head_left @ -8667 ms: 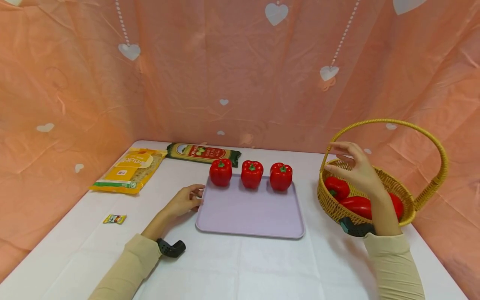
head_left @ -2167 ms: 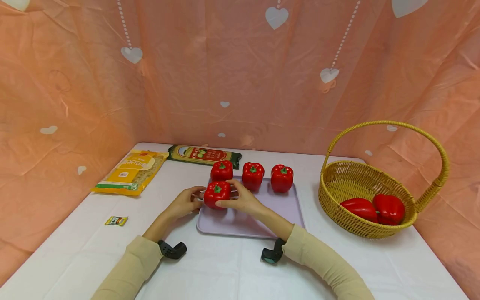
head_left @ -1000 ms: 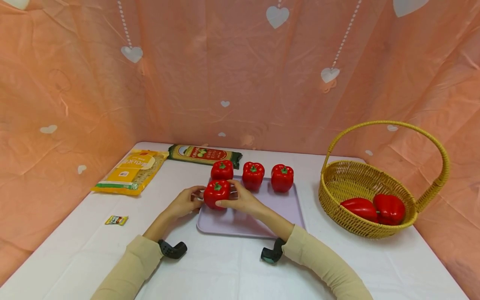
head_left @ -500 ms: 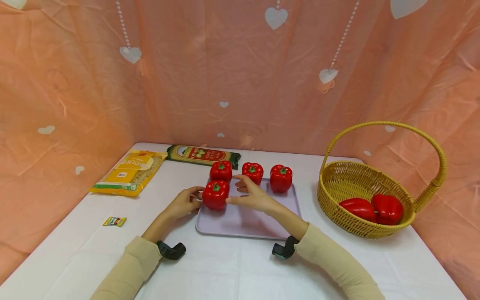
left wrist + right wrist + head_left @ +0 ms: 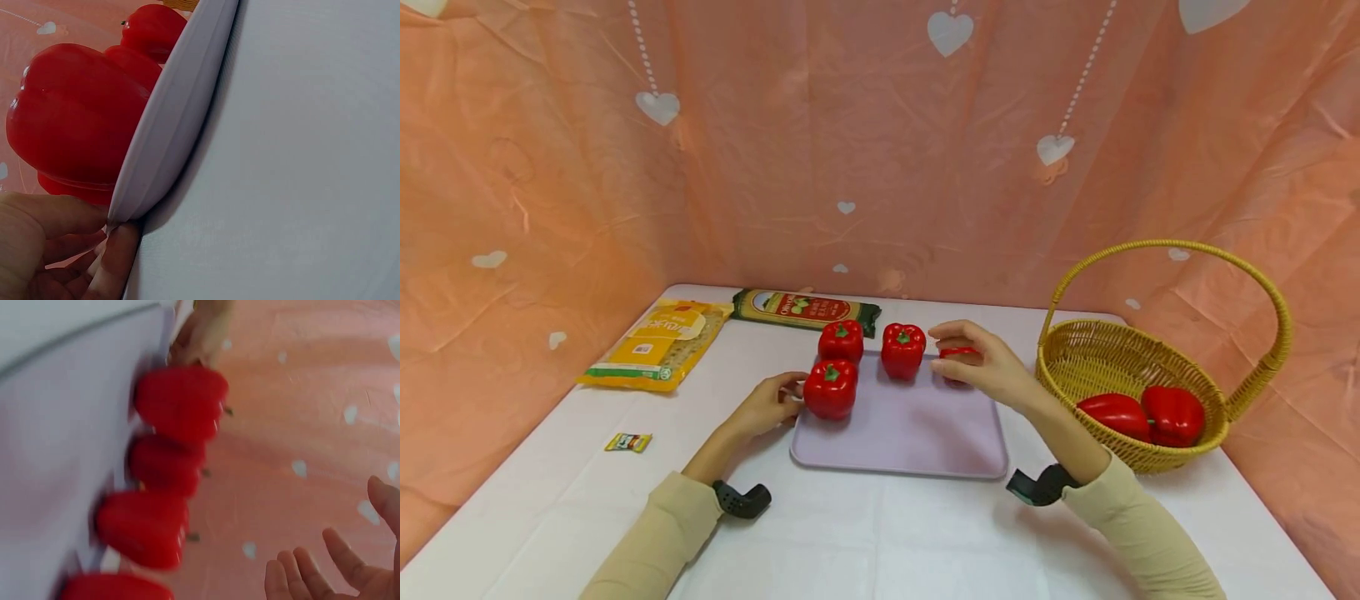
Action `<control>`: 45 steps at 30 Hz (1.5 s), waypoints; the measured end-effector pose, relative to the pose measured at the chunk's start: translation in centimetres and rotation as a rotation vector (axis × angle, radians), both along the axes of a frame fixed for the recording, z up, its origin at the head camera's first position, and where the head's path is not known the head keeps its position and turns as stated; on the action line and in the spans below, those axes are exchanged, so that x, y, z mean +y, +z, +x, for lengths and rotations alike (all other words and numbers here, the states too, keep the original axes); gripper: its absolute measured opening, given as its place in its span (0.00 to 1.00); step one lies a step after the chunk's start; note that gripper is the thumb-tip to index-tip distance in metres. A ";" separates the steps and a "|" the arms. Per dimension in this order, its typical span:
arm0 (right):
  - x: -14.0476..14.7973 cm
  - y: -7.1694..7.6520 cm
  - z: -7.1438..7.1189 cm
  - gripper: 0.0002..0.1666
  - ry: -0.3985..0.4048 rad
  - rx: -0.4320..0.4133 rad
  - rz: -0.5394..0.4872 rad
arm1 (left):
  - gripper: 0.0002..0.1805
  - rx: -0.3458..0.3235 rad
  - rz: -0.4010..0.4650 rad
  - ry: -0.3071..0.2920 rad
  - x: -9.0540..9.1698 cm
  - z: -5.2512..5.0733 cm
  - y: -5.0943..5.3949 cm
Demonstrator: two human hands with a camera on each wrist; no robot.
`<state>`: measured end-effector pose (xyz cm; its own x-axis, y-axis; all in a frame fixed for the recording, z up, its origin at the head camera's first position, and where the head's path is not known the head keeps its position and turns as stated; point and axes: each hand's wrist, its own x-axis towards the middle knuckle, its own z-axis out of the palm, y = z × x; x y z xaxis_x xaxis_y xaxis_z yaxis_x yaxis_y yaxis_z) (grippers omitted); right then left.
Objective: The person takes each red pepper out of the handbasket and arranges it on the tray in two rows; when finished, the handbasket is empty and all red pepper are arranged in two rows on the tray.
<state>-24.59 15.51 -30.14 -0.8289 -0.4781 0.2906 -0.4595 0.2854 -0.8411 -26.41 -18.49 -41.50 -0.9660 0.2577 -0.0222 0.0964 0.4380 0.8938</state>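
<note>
My left hand (image 5: 767, 404) holds the left edge of a lilac tray (image 5: 910, 442); in the left wrist view its thumb and a finger pinch the tray rim (image 5: 175, 112). Beside that hand, a red bell pepper (image 5: 831, 390) stands upright on the tray. Behind it is a row of three more: a left pepper (image 5: 841, 340), a middle pepper (image 5: 902, 352) and a right pepper (image 5: 957, 353), partly hidden by my right hand (image 5: 992, 367). That right hand hovers over the tray's right side, holding nothing; its fingers (image 5: 340, 550) are spread in the right wrist view.
On the right stands a wicker basket (image 5: 1075, 433) with a tall handle (image 5: 1172, 243) and two red peppers (image 5: 1176, 415) inside. A yellow food packet (image 5: 658, 346), a green-and-red packet (image 5: 805, 310) and a small wrapped sweet (image 5: 628, 442) lie at the left and back.
My right hand has brought a pepper from the basket to the tray's left side, let go of it and moved away to the right. The left hand has stayed at the tray's edge.
</note>
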 end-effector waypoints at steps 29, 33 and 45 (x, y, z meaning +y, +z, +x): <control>19.5 3.4 -1.0 0.15 -0.165 -0.037 -0.263 | 0.28 -0.001 -0.007 0.007 0.1 -0.1 0.0; 21.2 3.3 -1.1 0.14 -0.258 -0.084 -0.202 | 0.28 0.003 -0.009 0.008 0.0 -0.1 0.1; 25.4 0.9 -2.9 0.09 -0.528 -0.127 -0.240 | 0.28 0.005 0.002 -0.007 0.0 0.0 0.0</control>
<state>-27.49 40.87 -29.29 -0.9720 0.0755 0.2227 -0.1986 0.2430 -0.9495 -26.37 -18.45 -41.52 -0.9643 0.2642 -0.0170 0.1036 0.4358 0.8941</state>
